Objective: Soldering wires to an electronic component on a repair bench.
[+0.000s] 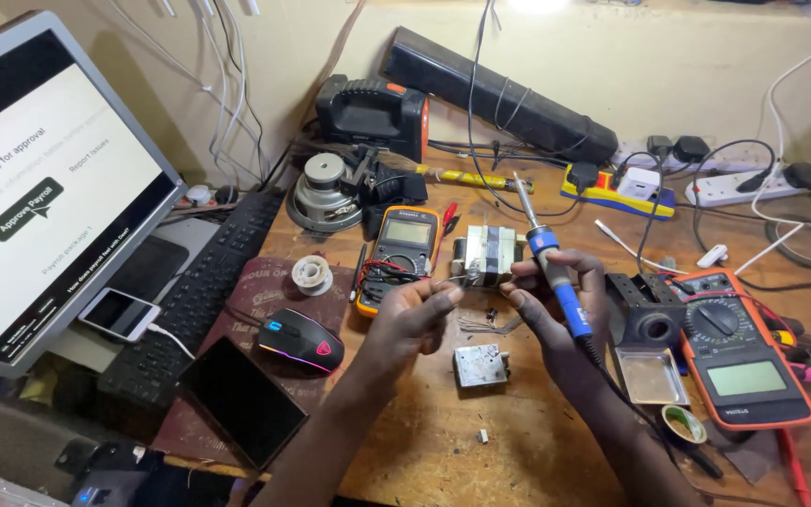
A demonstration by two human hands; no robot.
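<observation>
My right hand (556,314) grips a blue-handled soldering iron (548,255), tip pointing up and back, its cord running down past my wrist. The fingers of that hand also pinch something thin toward the left. My left hand (415,314) is closed, pinching a thin wire or solder strand that reaches toward the right hand. Just behind both hands stands a small transformer (488,253) with taped windings. A small metal box part (481,364) lies on the wooden bench (443,432) below the hands, with loose thin wires (485,324) between them.
An orange multimeter (404,253) sits left of the transformer; a larger orange multimeter (739,352) lies right, beside a black iron stand (648,319) and metal tray (650,374). Solder spool (313,274), mouse (298,340), dark tablet (241,399), keyboard (190,300), phone (122,314), monitor (39,188), power strips (631,188).
</observation>
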